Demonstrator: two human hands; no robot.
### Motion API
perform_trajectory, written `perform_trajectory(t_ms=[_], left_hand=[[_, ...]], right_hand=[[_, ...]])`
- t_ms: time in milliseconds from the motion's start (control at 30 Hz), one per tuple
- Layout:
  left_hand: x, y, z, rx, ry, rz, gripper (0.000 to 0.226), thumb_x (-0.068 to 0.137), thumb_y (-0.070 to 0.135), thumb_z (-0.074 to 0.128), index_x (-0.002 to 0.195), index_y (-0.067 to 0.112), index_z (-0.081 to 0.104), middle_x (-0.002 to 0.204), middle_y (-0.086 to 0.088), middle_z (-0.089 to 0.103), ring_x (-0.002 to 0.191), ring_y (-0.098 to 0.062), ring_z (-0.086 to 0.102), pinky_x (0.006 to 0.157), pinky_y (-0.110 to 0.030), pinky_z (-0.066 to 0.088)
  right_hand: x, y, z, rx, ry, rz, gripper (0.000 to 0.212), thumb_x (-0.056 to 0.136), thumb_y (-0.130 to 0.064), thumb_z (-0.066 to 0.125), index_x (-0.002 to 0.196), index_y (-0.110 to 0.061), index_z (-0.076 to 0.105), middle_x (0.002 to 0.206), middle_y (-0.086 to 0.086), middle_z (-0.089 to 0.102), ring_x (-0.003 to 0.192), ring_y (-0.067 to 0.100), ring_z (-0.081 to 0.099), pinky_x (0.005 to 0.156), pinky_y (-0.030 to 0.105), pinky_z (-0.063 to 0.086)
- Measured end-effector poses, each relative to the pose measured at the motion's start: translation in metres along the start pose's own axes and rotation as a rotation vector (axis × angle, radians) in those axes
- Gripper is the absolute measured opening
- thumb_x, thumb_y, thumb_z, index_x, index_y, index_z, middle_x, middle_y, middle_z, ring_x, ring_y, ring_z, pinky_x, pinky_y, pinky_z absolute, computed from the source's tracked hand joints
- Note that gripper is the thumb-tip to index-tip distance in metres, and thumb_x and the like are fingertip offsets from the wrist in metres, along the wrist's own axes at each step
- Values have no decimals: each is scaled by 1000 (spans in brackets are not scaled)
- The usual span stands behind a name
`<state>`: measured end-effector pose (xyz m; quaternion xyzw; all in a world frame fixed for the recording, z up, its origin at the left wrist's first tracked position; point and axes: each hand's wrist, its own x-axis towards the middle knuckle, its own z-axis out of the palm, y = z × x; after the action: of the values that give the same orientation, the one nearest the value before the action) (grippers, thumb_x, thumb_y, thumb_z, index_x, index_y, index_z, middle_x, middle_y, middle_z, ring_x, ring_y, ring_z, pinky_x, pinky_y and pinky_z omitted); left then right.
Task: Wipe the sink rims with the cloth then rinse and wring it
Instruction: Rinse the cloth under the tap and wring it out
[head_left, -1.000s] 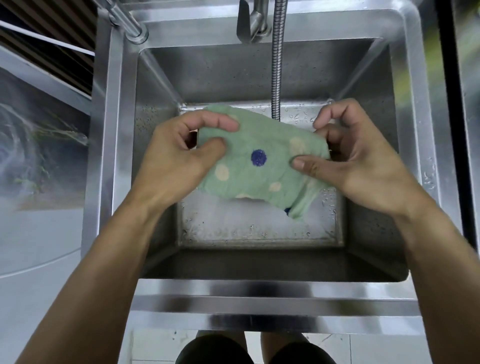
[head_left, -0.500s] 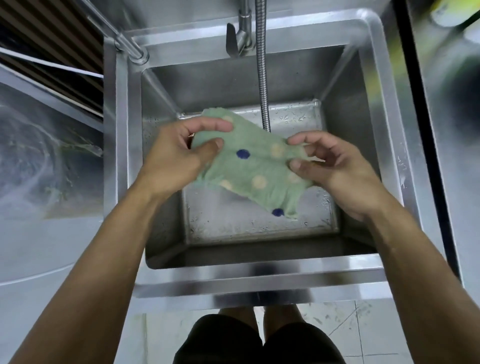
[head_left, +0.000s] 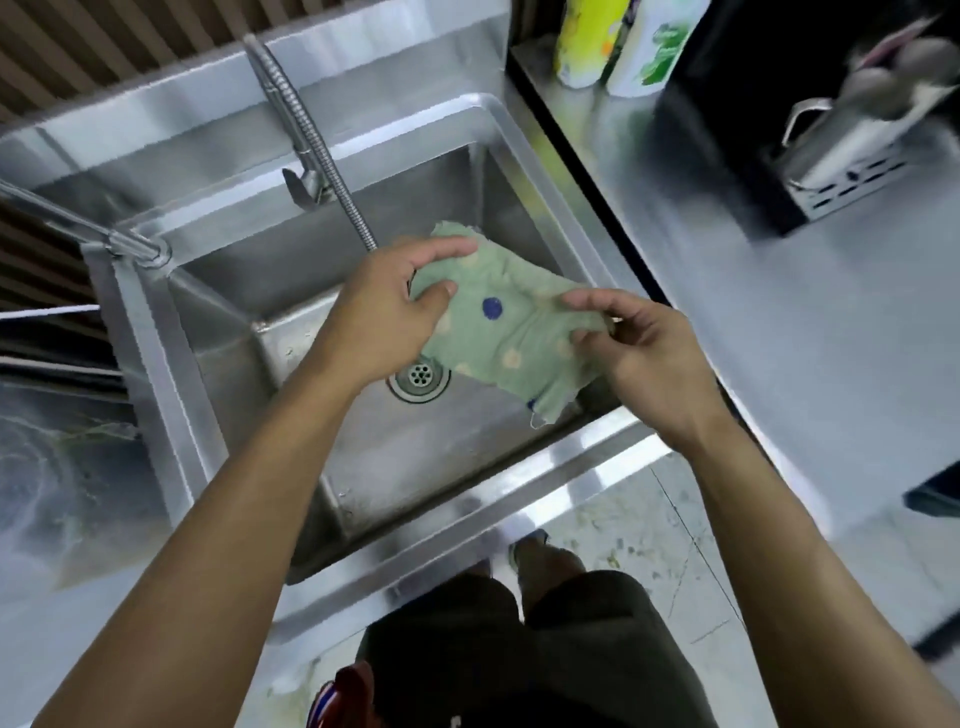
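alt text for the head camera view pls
Two hands hold a green dotted cloth spread over a steel sink, the left hand and right hand each pinching an edge. A flexible faucet hose hangs above.

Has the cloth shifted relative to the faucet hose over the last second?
Yes. The cloth sat under the faucet hose tip, spread to both sides; now it lies wholly to the right of the tip, toward the sink's right wall.

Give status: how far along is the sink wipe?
Done: nothing clearly; no rim shows signs of wiping. In hand: left hand and right hand pinch the green cloth spread over the sink basin. Left: wiping rims, rinsing, wringing; no water runs from the faucet.
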<state>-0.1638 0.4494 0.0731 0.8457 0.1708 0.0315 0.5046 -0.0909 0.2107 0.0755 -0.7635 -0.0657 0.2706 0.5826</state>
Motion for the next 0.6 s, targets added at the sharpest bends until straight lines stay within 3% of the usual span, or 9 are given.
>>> perform_trajectory(t_ms=[100, 200, 333, 400, 500, 600], left_hand=[[8, 43, 35, 54, -134, 117, 37, 98, 12, 64, 131, 29, 69, 139, 8, 60, 129, -6, 55, 116, -24, 38], [21, 82, 89, 131, -244, 237, 42, 98, 10, 63, 138, 26, 66, 155, 1, 49, 143, -8, 43, 121, -18, 26], [33, 122, 166, 201, -404, 406, 50, 100, 3, 58, 148, 15, 55, 167, 8, 29, 144, 1, 36, 113, -1, 18], [33, 138, 198, 279, -483, 528, 53, 100, 3, 55, 152, 14, 50, 168, 14, 21, 137, -2, 45, 108, 1, 21], [31, 158, 239, 351, -561, 654, 53, 101, 5, 54, 152, 19, 49, 168, 19, 23, 113, -3, 62, 105, -16, 40], [35, 166, 274, 316, -630, 647, 52, 101, 5, 55, 151, 19, 51, 166, 19, 27, 127, 5, 53, 106, -4, 31]], right_hand=[[-39, -2, -45, -27, 205, 7, 35, 97, 1, 63, 119, -23, 76, 131, -10, 66, 106, 2, 68, 88, 20, 59], [-68, 11, -84, -44, 397, -11, 37, 95, 3, 62, 120, -22, 74, 133, -10, 66, 105, -1, 67, 89, 20, 57], [-93, 34, -132, -215, 596, -26, 44, 93, 2, 59, 127, -22, 72, 140, -12, 60, 115, 2, 60, 97, 22, 52], [-107, 41, -155, -299, 656, -5, 47, 92, 3, 57, 131, -20, 71, 144, -10, 58, 120, 3, 56, 103, 22, 48], [-125, 55, -187, -337, 727, 13, 47, 91, 4, 58, 130, -18, 72, 142, -9, 60, 124, 4, 55, 105, 21, 47], [-136, 75, -220, -214, 768, 54, 42, 91, 4, 61, 123, -20, 75, 131, -12, 66, 117, 3, 61, 95, 15, 51]])
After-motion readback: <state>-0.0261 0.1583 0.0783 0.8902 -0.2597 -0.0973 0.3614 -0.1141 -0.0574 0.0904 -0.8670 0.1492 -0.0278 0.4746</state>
